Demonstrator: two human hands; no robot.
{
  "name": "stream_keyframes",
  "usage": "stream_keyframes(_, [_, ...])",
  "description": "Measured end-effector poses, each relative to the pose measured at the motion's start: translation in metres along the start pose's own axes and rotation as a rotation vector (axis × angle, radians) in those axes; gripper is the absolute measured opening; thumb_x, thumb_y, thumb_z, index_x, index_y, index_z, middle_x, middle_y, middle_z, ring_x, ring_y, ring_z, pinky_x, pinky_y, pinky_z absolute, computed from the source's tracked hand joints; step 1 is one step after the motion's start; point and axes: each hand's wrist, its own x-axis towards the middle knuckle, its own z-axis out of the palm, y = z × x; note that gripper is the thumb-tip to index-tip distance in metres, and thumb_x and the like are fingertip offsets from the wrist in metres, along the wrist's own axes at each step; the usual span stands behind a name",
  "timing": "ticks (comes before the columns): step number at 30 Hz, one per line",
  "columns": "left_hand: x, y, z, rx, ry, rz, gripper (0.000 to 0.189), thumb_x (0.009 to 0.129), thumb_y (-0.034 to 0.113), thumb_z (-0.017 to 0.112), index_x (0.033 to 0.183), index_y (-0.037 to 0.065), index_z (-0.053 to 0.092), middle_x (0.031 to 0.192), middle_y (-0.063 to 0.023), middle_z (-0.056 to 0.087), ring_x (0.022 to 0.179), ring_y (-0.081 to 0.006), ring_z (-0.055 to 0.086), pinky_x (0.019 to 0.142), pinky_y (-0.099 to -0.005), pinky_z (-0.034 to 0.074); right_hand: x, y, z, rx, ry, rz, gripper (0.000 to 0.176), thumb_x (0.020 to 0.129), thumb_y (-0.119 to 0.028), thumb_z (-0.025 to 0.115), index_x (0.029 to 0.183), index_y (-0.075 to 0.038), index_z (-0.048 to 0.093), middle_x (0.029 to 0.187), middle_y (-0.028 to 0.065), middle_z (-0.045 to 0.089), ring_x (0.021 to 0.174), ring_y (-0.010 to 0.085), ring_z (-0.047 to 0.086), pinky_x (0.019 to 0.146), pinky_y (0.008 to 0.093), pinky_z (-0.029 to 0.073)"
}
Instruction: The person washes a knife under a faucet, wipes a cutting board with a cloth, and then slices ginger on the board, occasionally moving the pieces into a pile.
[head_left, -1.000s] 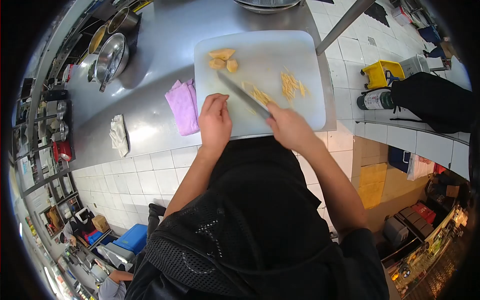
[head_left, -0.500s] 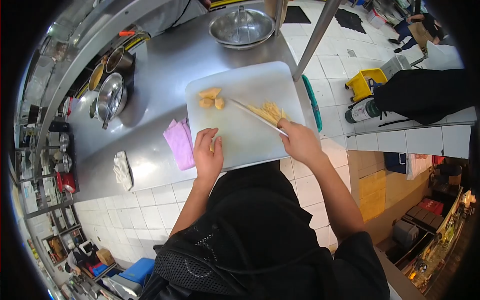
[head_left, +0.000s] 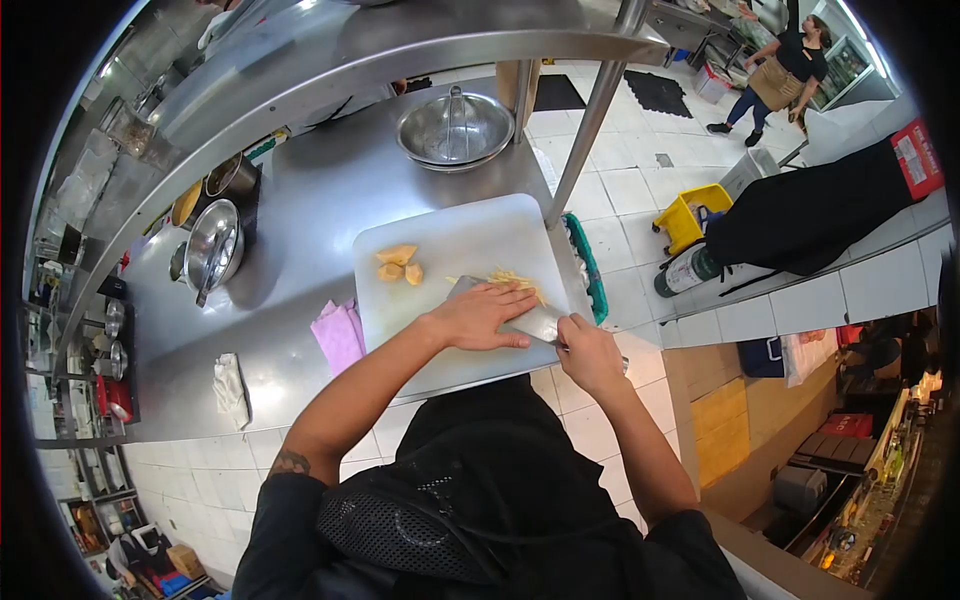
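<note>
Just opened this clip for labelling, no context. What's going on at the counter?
A person stands at a stainless steel counter over a white plastic cutting board. The right hand grips the handle of a broad steel knife, whose blade lies low on the board. The left hand is spread open on the blade, beside thin pale yellow strips. A few pale yellow chunks sit apart at the board's far left. A pink cloth lies beside the board.
</note>
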Motion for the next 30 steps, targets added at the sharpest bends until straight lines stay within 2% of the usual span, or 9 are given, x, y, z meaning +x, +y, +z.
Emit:
stream_keyframes(4, [0.018,-0.027,-0.010,-0.197,0.012,-0.063,0.085,0.109,0.064,0.048,0.168,0.004,0.038,0.176,-0.0182,0.034,0.163,-0.0356,0.032,0.134,-0.0469,0.022,-0.009,0.002,-0.010,0.011,-0.027,0.016,0.024,0.084,-0.006,0.075,0.100,-0.005,0.058,0.100,0.0153,0.067,0.090,0.0424,0.071,0.076,0.0542,0.057])
stream_keyframes(6, [0.014,-0.031,-0.019,-0.712,0.365,-0.125,0.079,0.112,0.058,0.047,0.168,0.003,0.038,0.174,-0.0190,0.039,0.161,-0.0356,0.036,0.133,-0.0452,0.023,-0.010,0.003,-0.010,0.024,-0.028,0.045,0.024,0.084,-0.006,0.076,0.100,-0.005,0.057,0.099,0.0153,0.067,0.090,0.0423,0.071,0.075,0.0542,0.057])
stream_keyframes(10, [-0.002,-0.034,-0.032,-0.960,0.584,-0.136,0.066,0.116,0.046,0.044,0.169,0.007,0.038,0.171,-0.0180,0.044,0.161,-0.0378,0.036,0.134,-0.0453,0.024,-0.006,0.003,-0.004,0.036,0.019,0.063,0.023,0.084,-0.006,0.075,0.097,-0.005,0.056,0.097,0.0152,0.066,0.089,0.0420,0.071,0.075,0.0542,0.056])
stream_keyframes(15, [-0.032,-0.001,-0.017,-0.097,0.194,-0.117,0.074,0.114,0.053,0.046,0.171,0.008,0.032,0.170,-0.0208,0.044,0.159,-0.0396,0.038,0.131,-0.0481,0.028,0.004,0.002,-0.018,0.016,0.046,0.050,0.021,0.083,-0.005,0.075,0.094,-0.005,0.057,0.097,0.0152,0.066,0.089,0.0417,0.071,0.075,0.0538,0.056])
stream_keyframes(18, [-0.025,-0.015,0.001,0.142,0.196,-0.018,0.082,0.111,0.059,0.048,0.172,0.008,0.029,0.172,-0.0217,0.040,0.160,-0.0396,0.037,0.129,-0.0514,0.030,-0.002,0.010,-0.026,-0.033,0.034,-0.006,0.021,0.082,-0.004,0.075,0.093,-0.005,0.057,0.096,0.0150,0.066,0.088,0.0413,0.070,0.074,0.0533,0.056])
stream_keyframes(21, [-0.002,-0.038,-0.011,-0.112,0.179,-0.152,0.084,0.109,0.059,0.051,0.172,0.008,0.029,0.176,-0.0212,0.033,0.164,-0.0385,0.029,0.132,-0.0520,0.025,-0.005,0.018,-0.035,-0.067,-0.042,0.016,0.022,0.081,-0.004,0.076,0.093,-0.006,0.057,0.095,0.0140,0.066,0.087,0.0408,0.070,0.073,0.0528,0.056])
stream_keyframes(25, [0.005,0.007,-0.031,-0.001,0.247,-0.131,0.085,0.109,0.062,0.051,0.172,0.008,0.030,0.177,-0.0206,0.031,0.165,-0.0412,0.025,0.133,-0.0544,0.022,0.006,0.024,-0.022,-0.020,-0.009,-0.045,0.024,0.079,-0.006,0.078,0.091,-0.007,0.057,0.093,0.0134,0.066,0.086,0.0411,0.070,0.072,0.0526,0.055])
stream_keyframes(27, [0.007,0.034,-0.021,0.085,0.062,0.100,0.088,0.108,0.067,0.046,0.171,0.007,0.033,0.179,-0.0191,0.027,0.167,-0.0428,0.019,0.133,-0.0584,0.017,0.015,0.018,-0.012,0.007,-0.016,-0.065,0.025,0.079,-0.006,0.078,0.091,-0.007,0.057,0.092,0.0136,0.066,0.086,0.0412,0.070,0.072,0.0528,0.055])
stream_keyframes(30, [0.018,0.017,-0.027,0.148,-0.035,-0.121,0.091,0.107,0.074,0.037,0.166,0.005,0.043,0.181,-0.0174,0.023,0.168,-0.0427,0.013,0.134,-0.0609,0.014,0.018,0.008,-0.011,0.008,-0.055,-0.079,0.026,0.078,-0.005,0.078,0.091,-0.007,0.056,0.092,0.0152,0.066,0.084,0.0422,0.069,0.072,0.0540,0.054])
